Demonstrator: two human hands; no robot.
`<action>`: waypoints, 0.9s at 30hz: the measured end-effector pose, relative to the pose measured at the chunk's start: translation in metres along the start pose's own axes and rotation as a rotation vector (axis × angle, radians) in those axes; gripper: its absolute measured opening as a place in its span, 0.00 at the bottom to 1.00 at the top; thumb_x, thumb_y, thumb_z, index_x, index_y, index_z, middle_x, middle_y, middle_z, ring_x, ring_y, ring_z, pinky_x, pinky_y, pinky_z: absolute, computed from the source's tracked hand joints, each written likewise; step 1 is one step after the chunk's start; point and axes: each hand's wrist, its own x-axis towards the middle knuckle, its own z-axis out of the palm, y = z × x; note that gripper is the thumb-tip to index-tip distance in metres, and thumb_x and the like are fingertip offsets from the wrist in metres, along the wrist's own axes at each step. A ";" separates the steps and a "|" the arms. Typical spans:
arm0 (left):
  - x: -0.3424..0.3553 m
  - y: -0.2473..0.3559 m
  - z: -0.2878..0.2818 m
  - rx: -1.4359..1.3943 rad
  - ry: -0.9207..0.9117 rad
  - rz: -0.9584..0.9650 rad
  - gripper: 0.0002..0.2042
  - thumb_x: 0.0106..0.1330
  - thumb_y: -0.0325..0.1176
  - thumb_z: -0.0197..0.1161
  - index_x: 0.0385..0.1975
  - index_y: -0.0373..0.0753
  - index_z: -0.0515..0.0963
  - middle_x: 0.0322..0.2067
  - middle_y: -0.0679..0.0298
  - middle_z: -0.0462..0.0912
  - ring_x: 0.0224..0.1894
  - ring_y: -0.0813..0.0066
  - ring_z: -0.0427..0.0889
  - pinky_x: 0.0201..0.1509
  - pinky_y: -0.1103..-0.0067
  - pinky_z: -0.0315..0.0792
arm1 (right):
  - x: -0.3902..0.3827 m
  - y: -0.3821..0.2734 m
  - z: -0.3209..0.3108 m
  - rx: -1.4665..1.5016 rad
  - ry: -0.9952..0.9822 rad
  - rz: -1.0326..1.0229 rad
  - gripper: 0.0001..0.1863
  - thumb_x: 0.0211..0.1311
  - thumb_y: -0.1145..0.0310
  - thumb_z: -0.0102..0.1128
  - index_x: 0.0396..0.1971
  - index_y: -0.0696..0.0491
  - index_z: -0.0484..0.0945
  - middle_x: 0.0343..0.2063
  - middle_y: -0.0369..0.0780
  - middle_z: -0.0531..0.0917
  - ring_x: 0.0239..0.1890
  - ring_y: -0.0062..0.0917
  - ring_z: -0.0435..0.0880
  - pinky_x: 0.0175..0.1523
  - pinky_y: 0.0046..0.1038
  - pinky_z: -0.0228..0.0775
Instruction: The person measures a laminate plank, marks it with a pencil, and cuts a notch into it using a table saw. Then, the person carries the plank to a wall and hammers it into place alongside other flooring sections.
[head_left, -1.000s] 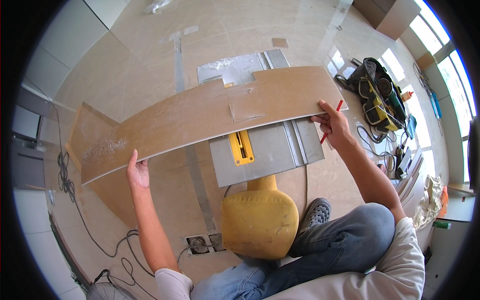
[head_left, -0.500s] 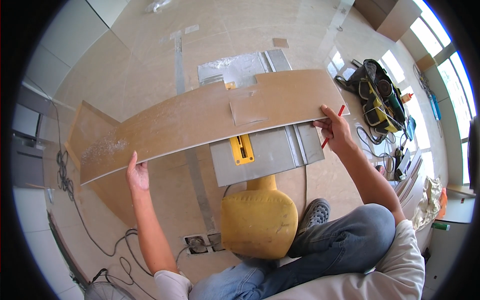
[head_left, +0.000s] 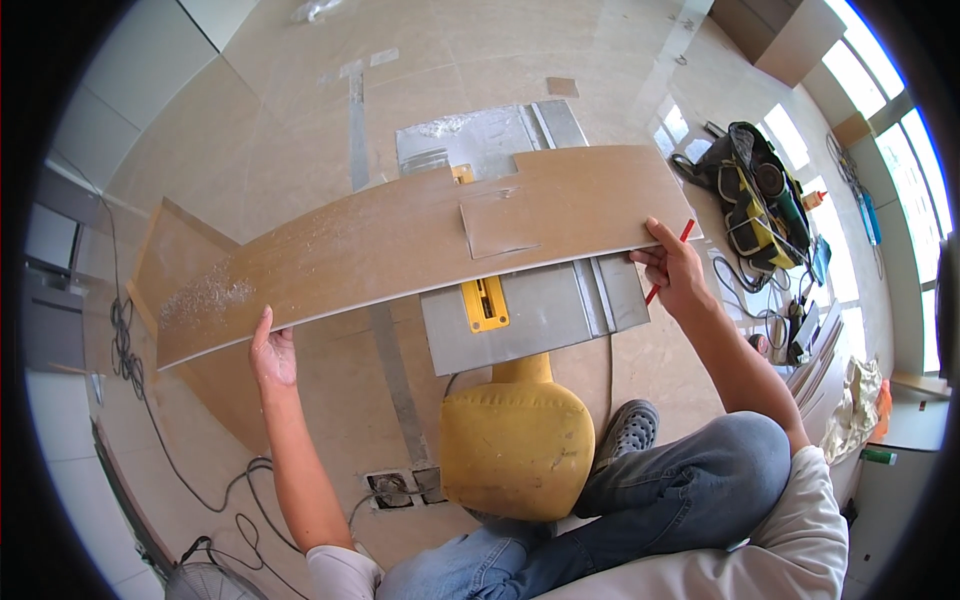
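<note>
Left hand (head_left: 272, 352) closed on the near edge of a long brown board (head_left: 360, 245), thumb on top, while my right hand (head_left: 675, 268) grips that edge toward the other end. Notched on its far side (with white crumbs (head_left: 212, 294) over the left end), the board spans the grey metal table (head_left: 545, 300), overhanging its left and right edges. Well off the table's right edge sits a tool bag (head_left: 746, 212). Near the front edge shows a yellow insert (head_left: 475, 304); my right hand also holds a thin red stick (head_left: 688, 230).
</note>
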 end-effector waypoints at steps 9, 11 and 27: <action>-0.002 0.001 0.000 0.008 0.007 0.012 0.15 0.66 0.24 0.63 0.52 0.32 0.75 0.49 0.58 0.82 0.50 0.68 0.82 0.54 0.74 0.80 | -0.002 0.002 -0.001 -0.001 0.009 -0.014 0.13 0.66 0.61 0.63 0.41 0.55 0.78 0.32 0.41 0.86 0.29 0.22 0.87 0.16 0.15 0.49; -0.001 0.001 -0.004 0.008 0.009 -0.002 0.15 0.66 0.24 0.63 0.53 0.31 0.74 0.50 0.58 0.81 0.51 0.68 0.82 0.54 0.74 0.80 | -0.001 0.003 -0.001 -0.006 0.007 -0.018 0.13 0.66 0.61 0.63 0.41 0.55 0.78 0.32 0.41 0.86 0.29 0.21 0.87 0.16 0.15 0.49; -0.004 0.007 0.001 0.008 0.023 0.006 0.17 0.66 0.24 0.63 0.53 0.29 0.73 0.51 0.56 0.80 0.52 0.65 0.81 0.55 0.72 0.80 | -0.005 -0.006 0.004 0.001 0.008 -0.019 0.12 0.67 0.62 0.62 0.42 0.55 0.78 0.32 0.41 0.86 0.28 0.21 0.88 0.16 0.16 0.49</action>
